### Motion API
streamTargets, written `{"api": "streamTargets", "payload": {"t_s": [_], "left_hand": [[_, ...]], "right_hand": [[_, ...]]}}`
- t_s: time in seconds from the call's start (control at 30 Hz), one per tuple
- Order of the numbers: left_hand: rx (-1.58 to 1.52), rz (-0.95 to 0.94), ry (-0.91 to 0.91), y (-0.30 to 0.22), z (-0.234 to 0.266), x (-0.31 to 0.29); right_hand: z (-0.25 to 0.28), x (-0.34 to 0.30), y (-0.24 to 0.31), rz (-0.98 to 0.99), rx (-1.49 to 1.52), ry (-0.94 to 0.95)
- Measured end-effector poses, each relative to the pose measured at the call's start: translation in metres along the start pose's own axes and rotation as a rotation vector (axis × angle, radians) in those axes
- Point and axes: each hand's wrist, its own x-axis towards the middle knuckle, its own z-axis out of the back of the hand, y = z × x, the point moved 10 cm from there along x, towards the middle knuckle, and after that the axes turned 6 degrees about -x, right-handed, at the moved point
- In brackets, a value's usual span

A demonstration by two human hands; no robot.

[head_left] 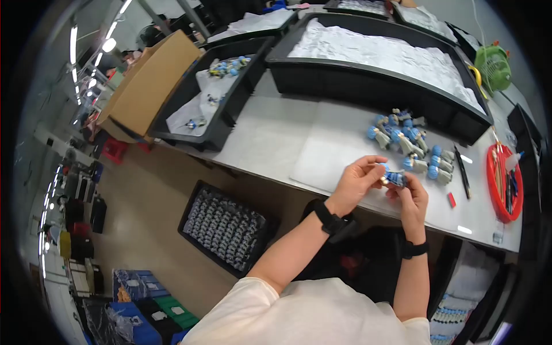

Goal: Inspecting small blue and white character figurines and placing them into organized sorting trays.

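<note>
Left grip point(355, 181) and right grip point(414, 202) both pinch a blue figurine point(394, 177). Similar figurines point(397, 135) lie just beyond; red basket point(493, 185) farther right.

A small blue figurine point(394, 177) with pale and dark parts (finer details are too small to tell) lies crosswise between the left hand's point(359, 181) fingertips and the right hand's point(413, 199).

One large black tray point(368, 92), lined with white sheeting point(368, 49), is set along the far side of the desk point(276, 135). Near its right end a green fan point(493, 67) is placed, and slender tools point(509, 187) are held in a red oval basket point(505, 218). Farther left are ranged a brown cardboard box point(148, 86), a red stool point(115, 149), and blue point(145, 332) and green containers point(183, 315).
</note>
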Motion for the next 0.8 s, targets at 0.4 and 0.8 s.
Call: {"api": "streamTargets", "payload": {"t_s": [0.4,0.8], "left_hand": [[-0.058,-0.028,-0.009,-0.012,0.007,-0.003],[-0.151,-0.075,-0.027,-0.012,0.008,-0.006]], "right_hand": [[-0.009,-0.001,0.001,-0.044,0.158,-0.013],[-0.012,-0.003,0.006,-0.043,0.145,0.047]]}}
